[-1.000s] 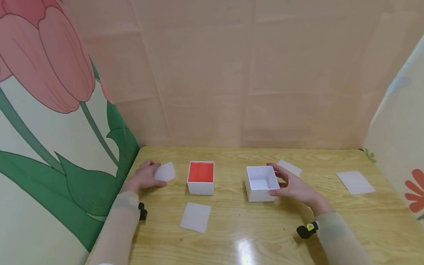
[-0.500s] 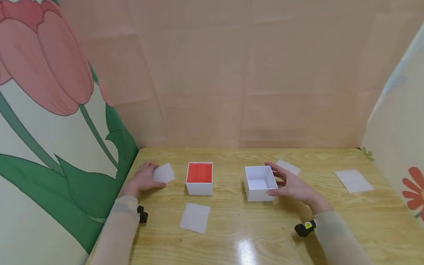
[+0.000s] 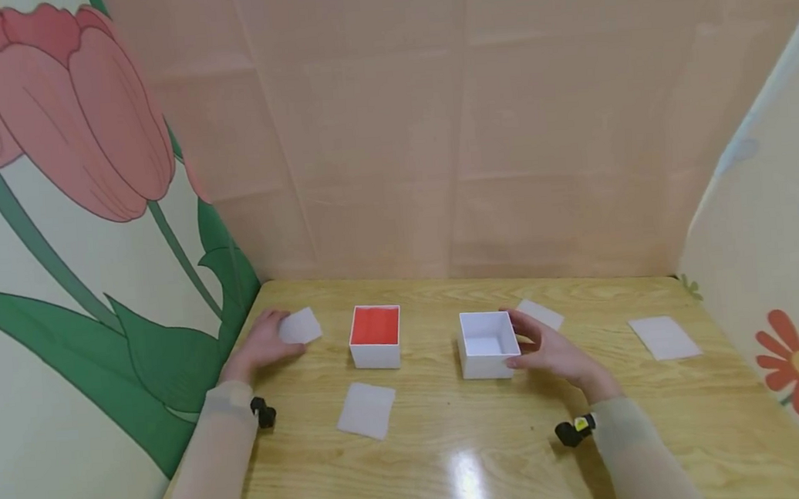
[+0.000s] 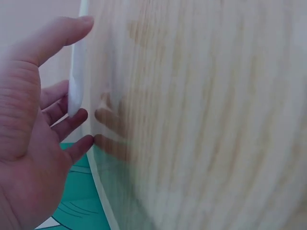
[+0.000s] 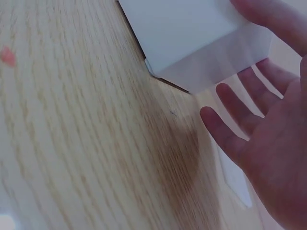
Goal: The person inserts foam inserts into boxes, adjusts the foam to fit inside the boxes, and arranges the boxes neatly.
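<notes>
My left hand (image 3: 264, 342) is at the far left of the table, with a thin white square sheet (image 3: 301, 326) between thumb and fingers. In the left wrist view the sheet (image 4: 76, 79) shows nearly edge-on, the thumb at one end and fingertips at the other, close over the tabletop. My right hand (image 3: 548, 346) grips the right side of an open white box (image 3: 486, 365), thumb on the near face and fingers around the far side. The box's visible inside is bare white. In the right wrist view the box (image 5: 187, 33) stands on the table.
A second white box (image 3: 375, 357) with a red top surface (image 3: 375, 326) stands left of the gripped box. More white square sheets lie in front of it (image 3: 367, 411), behind my right hand (image 3: 540, 315) and at the far right (image 3: 665, 337). Printed cloth walls (image 3: 363, 128) enclose the wooden table (image 3: 388, 482).
My left hand and the sheet have shifted slightly left, away from the red-topped box. My right hand keeps its grip on the open box. The head view has turned a little.
</notes>
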### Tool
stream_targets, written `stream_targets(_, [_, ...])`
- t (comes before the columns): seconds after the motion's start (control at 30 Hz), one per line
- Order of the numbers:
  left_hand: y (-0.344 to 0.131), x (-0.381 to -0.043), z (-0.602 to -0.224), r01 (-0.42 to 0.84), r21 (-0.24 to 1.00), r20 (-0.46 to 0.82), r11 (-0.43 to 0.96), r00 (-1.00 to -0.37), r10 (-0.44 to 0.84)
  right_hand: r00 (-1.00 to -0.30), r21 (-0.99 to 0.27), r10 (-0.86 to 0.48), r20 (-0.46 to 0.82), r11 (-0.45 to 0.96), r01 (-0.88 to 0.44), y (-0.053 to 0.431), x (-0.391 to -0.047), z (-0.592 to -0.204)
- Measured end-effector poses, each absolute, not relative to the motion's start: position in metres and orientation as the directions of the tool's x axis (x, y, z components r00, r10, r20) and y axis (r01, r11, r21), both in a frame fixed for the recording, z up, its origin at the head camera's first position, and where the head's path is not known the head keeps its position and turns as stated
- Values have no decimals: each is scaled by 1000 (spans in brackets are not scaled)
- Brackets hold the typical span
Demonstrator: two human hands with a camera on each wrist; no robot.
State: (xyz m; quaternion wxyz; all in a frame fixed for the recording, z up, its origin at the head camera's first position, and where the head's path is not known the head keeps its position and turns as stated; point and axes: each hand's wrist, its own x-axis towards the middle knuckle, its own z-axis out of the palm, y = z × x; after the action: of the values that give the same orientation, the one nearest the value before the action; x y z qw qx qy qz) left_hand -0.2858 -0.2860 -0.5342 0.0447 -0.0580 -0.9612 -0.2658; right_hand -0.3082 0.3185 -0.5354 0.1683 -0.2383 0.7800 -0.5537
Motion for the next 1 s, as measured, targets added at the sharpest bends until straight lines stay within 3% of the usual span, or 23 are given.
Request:
stream_targets(0.53, [-279, -279, -539, 83, 605, 120, 792, -993, 12, -855, -947, -518, 28, 259, -189, 318, -312, -546])
stream_targets(0.73, [-270, -270, -542, 111, 721, 161, 684, -987, -10, -870, -940, -491, 39, 277, -199, 316, -313, -552])
stream_targets(1.0, [-250, -261, -528, 144, 759, 191, 635, -982, -7, -874, -934, -485, 35, 294, -201, 315, -315, -552])
